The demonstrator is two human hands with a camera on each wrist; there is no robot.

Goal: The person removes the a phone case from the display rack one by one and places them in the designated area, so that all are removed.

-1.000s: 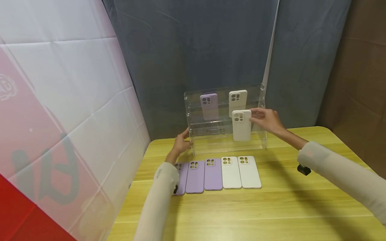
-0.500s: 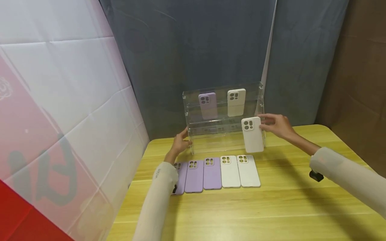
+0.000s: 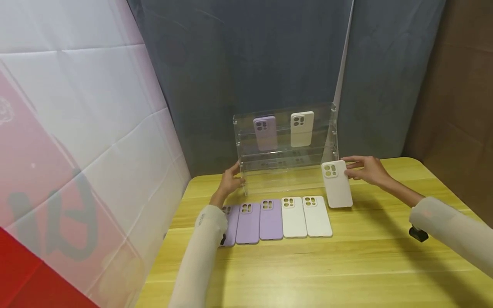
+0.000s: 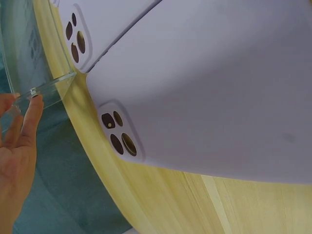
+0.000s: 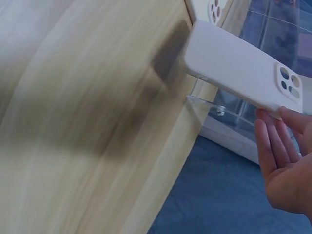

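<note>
My right hand (image 3: pixel 369 170) pinches a white phone case (image 3: pixel 337 185) by its upper right edge, between thumb and fingers. The case is tilted upright, off the table, just right of the row of cases; its camera cutouts show in the right wrist view too. My left hand (image 3: pixel 230 182) grips the left side of a clear acrylic display stand (image 3: pixel 285 182), its fingers at the panel's edge (image 4: pixel 46 87). On the stand's upper part lean a purple phone case (image 3: pixel 266 134) and a white phone case (image 3: pixel 302 130).
In front of the stand, a row lies flat on the wooden table (image 3: pixel 292 273): purple phone cases (image 3: pixel 271 220) on the left, two white phone cases (image 3: pixel 318 218) on the right. A grey curtain (image 3: pixel 246 55) hangs behind, a white and pink cloth wall (image 3: pixel 100 111) at left.
My right hand has carried the white phone case down and to the right, away from the stand's front. My left hand has stayed at the stand's left side.
</note>
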